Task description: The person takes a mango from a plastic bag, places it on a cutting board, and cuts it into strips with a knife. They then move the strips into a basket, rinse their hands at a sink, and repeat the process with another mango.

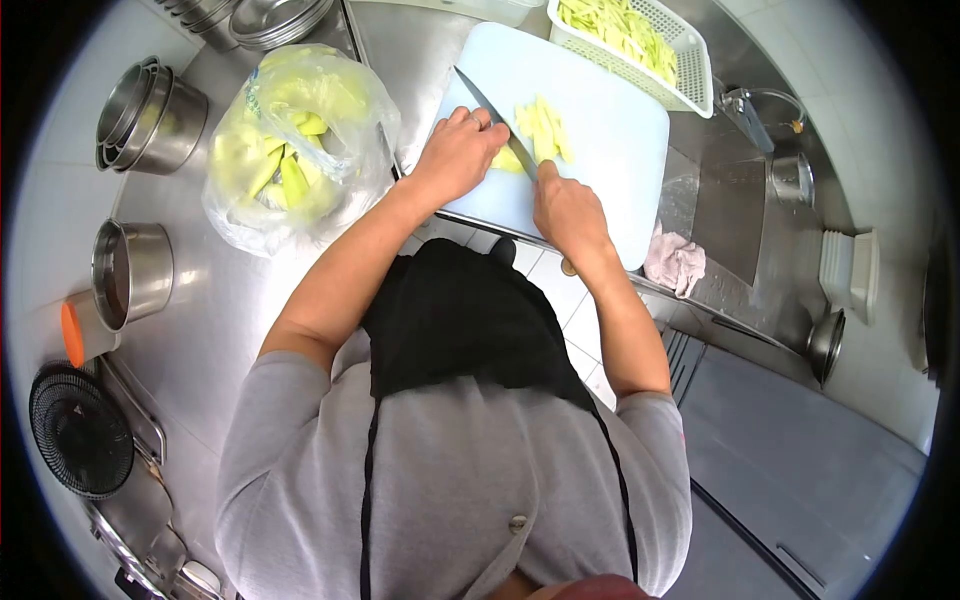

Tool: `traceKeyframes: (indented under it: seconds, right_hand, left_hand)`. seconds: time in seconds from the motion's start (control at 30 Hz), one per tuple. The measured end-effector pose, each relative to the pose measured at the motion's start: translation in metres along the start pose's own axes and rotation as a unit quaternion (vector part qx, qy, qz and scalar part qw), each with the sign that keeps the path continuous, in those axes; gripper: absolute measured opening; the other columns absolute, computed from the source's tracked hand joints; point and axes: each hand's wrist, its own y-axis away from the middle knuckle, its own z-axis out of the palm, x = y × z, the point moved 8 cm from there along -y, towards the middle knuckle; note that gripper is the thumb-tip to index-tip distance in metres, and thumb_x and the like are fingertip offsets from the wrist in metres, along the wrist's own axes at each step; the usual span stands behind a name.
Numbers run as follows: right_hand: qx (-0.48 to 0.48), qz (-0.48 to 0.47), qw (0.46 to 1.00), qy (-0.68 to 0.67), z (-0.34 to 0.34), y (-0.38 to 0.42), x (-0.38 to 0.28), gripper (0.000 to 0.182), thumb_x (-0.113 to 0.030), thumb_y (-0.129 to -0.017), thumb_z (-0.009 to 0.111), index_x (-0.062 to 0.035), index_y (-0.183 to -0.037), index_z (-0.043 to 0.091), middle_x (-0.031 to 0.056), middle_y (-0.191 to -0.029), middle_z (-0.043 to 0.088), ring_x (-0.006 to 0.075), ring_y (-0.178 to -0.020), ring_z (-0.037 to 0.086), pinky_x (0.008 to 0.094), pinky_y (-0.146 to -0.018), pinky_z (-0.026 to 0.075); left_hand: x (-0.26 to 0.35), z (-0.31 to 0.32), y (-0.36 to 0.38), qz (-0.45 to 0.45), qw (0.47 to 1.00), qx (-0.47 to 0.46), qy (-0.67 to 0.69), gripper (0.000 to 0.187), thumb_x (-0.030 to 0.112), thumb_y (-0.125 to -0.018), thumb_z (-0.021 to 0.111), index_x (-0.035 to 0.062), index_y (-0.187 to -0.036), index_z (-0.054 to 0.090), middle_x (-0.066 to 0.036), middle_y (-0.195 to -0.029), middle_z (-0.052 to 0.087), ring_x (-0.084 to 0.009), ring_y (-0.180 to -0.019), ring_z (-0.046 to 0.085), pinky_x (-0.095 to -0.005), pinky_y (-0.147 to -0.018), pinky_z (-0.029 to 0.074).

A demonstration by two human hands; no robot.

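Observation:
My right hand (570, 208) grips the handle of a kitchen knife (483, 103), its blade pointing up and left across the light blue cutting board (620, 150). Curled fingers of my left hand (460, 155) press against a pale green vegetable piece (507, 160) close beside the blade; part of that piece is hidden under the hand and knife. On the blade's other side lies a small pile of cut pale green strips (543, 130). Left of the board, a clear plastic bag (235, 215) stands open with larger peeled green chunks (293, 180) inside.
Beyond the board, a white perforated basket (697, 72) holds many cut strips. A pink cloth (676, 262) lies at the sink's (728, 215) front edge, below a faucet (745, 115). Steel pots (150, 120) and a lidded orange-topped container (90, 327) line the left side.

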Motion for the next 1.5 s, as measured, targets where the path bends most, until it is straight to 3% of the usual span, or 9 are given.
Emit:
traceKeyframes:
  seconds: [0.07,0.17,0.37,0.73,1.13,1.23,1.5]
  right_hand:
    - [0.008,0.002,1.000,-0.004,-0.010,0.000,-0.004,0.016,-0.015,-0.104,0.055,0.0004,-0.100,0.052,0.0291,-0.074,0.070,0.0491,-0.072,0.070,0.0594,-0.070,0.055]
    - [0.018,-0.018,1.000,-0.015,0.009,-0.004,0.000,0.008,-0.001,-0.093,0.052,0.0028,-0.100,0.054,0.0321,-0.077,0.070,0.0493,-0.074,0.073,0.0566,-0.070,0.059]
    - [0.001,-0.003,1.000,-0.017,-0.019,0.004,-0.020,0.008,-0.002,-0.095,0.052,0.0033,-0.101,0.054,0.0315,-0.078,0.071,0.0497,-0.076,0.073,0.0570,-0.072,0.059]
    - [-0.006,-0.011,1.000,-0.016,0.003,0.003,-0.014,0.009,-0.007,-0.098,0.053,0.0020,-0.100,0.053,0.0306,-0.076,0.071,0.0486,-0.076,0.073,0.0566,-0.072,0.059]
    - [-0.008,-0.015,1.000,-0.011,-0.011,0.004,-0.029,0.007,-0.004,-0.097,0.052,0.0023,-0.100,0.053,0.0311,-0.077,0.071,0.0494,-0.076,0.073,0.0568,-0.071,0.058]
    - [-0.016,-0.020,1.000,-0.014,0.001,0.002,-0.028,0.006,-0.003,-0.097,0.051,0.0022,-0.100,0.053,0.0312,-0.077,0.071,0.0491,-0.075,0.073,0.0566,-0.071,0.058]
    - [-0.016,-0.026,0.999,-0.016,0.000,0.011,-0.034,0.007,-0.005,-0.098,0.053,0.0022,-0.099,0.052,0.0309,-0.076,0.070,0.0486,-0.075,0.073,0.0576,-0.070,0.058]
  left_hand:
    - [-0.004,-0.001,-0.004,-0.003,1.000,-0.003,0.002,0.007,0.010,-0.093,0.066,0.0079,-0.099,0.069,-0.011,-0.097,0.063,-0.0349,-0.095,0.058,-0.0465,-0.082,0.049]
    - [-0.001,0.003,0.005,-0.020,0.999,-0.026,0.012,0.010,0.008,-0.093,0.063,0.0080,-0.100,0.069,-0.012,-0.100,0.064,-0.0348,-0.100,0.058,-0.0474,-0.084,0.049]
    - [-0.005,-0.003,0.002,-0.021,1.000,-0.012,0.016,0.010,0.005,-0.093,0.061,0.0053,-0.099,0.069,-0.013,-0.099,0.064,-0.0360,-0.097,0.059,-0.0465,-0.084,0.051]
    - [-0.004,-0.012,0.005,-0.025,0.999,0.017,0.044,0.014,0.002,-0.092,0.058,0.0020,-0.102,0.068,-0.017,-0.102,0.065,-0.0377,-0.100,0.061,-0.0478,-0.087,0.052]
    - [-0.011,-0.014,0.013,-0.051,0.998,-0.014,0.026,0.017,-0.002,-0.090,0.056,0.0000,-0.104,0.067,-0.020,-0.103,0.067,-0.0389,-0.101,0.063,-0.0486,-0.088,0.053]
    - [-0.011,-0.018,0.015,-0.010,0.998,0.049,0.027,0.005,0.004,-0.095,0.062,0.0007,-0.097,0.064,-0.017,-0.093,0.064,-0.0391,-0.094,0.062,-0.0497,-0.082,0.052]
    - [-0.012,-0.019,0.022,-0.028,0.999,0.030,0.022,0.005,0.003,-0.095,0.061,-0.0011,-0.096,0.064,-0.018,-0.096,0.066,-0.0396,-0.095,0.062,-0.0501,-0.084,0.052]
